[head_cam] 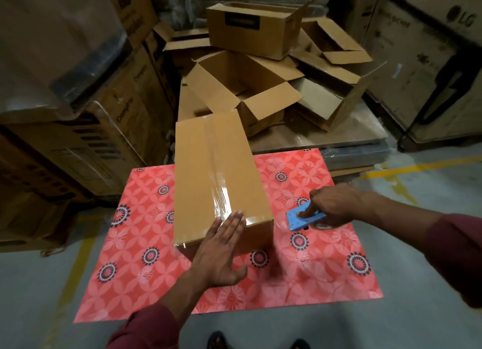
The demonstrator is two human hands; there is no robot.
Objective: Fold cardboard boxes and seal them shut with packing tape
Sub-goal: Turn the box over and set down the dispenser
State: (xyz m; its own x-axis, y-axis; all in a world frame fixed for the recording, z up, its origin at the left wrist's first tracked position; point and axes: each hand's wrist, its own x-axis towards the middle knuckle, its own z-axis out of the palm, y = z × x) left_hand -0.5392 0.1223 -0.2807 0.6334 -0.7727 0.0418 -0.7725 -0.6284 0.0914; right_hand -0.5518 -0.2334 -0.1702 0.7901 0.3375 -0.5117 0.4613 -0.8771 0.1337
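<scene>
Cardboard box [219, 176], closed and oblong, is shown in the head view standing on a red floral-patterned table [300, 275], its long axis running away from the viewer. A strip of clear packing tape [214, 171] is seen along the middle seam of the top face and carried over the near edge, where it glints. The left hand [221, 252] is laid flat against the near end of the box, fingers straight and held close together, the fingertips reaching the top edge at the tape and the thumb spread out to the side. The right hand [331, 205] is held just to the right of the box, apart from it, with fingers curled round a blue tape dispenser [302, 217]; a thin film of tape appears to stretch between dispenser and box, though this is faint. Both forearms are clothed in maroon sleeves [453, 254]. Behind the table, several open empty cartons [242, 85] are piled with flaps raised. Large printed shipping cartons [86, 129] are stacked at left and right. A grey floor with yellow lines [407, 166] is visible around the table.
</scene>
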